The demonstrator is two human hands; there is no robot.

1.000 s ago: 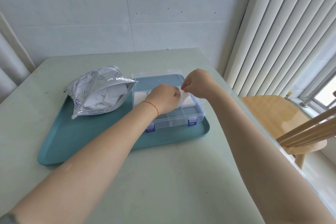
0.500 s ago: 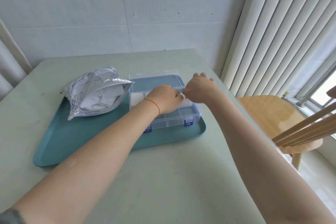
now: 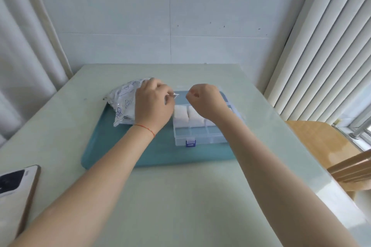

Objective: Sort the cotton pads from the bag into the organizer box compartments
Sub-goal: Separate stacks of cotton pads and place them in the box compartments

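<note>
Head view showed a teal tray [image 3: 156, 156] on the pale green worktop [image 3: 180, 196], nearer its far edge. A silver bag [image 3: 122, 102] lay on the tray's far left part, white pads visible inside it. A clear box [image 3: 200, 136] with a blue latch [image 3: 190, 143] sat on the tray's right part, its lid open toward the far edge. White pads [image 3: 188, 115] filled the box's far row of compartments; the near row looked bare.

The left hand [image 3: 153, 106] lay over the bag's mouth, fingers curled; it seemed to pinch the bag's clear edge, though the fingertips were hidden, so its grip could not be told for sure. The right hand [image 3: 204, 100] hovered over the box's far row, fingers curled into a loose fist with nothing seen in it.

A phone [image 3: 16, 190] lay at the worktop's near left edge. A wooden chair [image 3: 325, 146] stood beside the right edge.
</note>
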